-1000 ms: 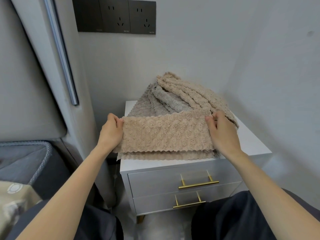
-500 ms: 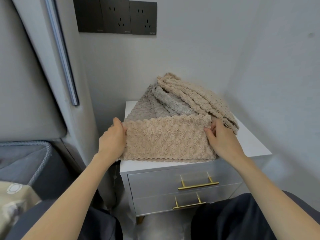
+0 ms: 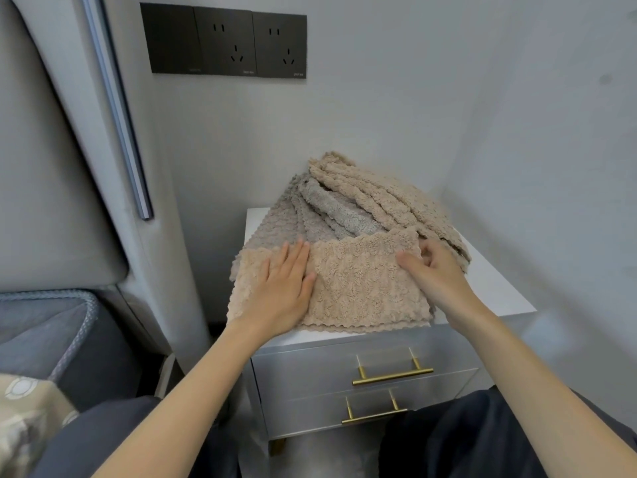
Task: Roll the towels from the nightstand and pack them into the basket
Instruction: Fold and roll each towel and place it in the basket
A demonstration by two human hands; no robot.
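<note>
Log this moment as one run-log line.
step: flattening beige towel on nightstand | left hand: flat on towel | right hand: pinches its right corner | other towels: piled behind | basket: not in view

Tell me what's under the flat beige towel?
Under the beige towel you see the white nightstand at the front and a grey-brown towel at the back. The rest is covered.

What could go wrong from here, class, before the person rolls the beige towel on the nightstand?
1. The towel's left end hangs past the nightstand's side. Only the flat left hand pins it, so it may slide off.
2. The pile lies against the towel's far edge by the right hand. Rolling could drag it along.
</note>
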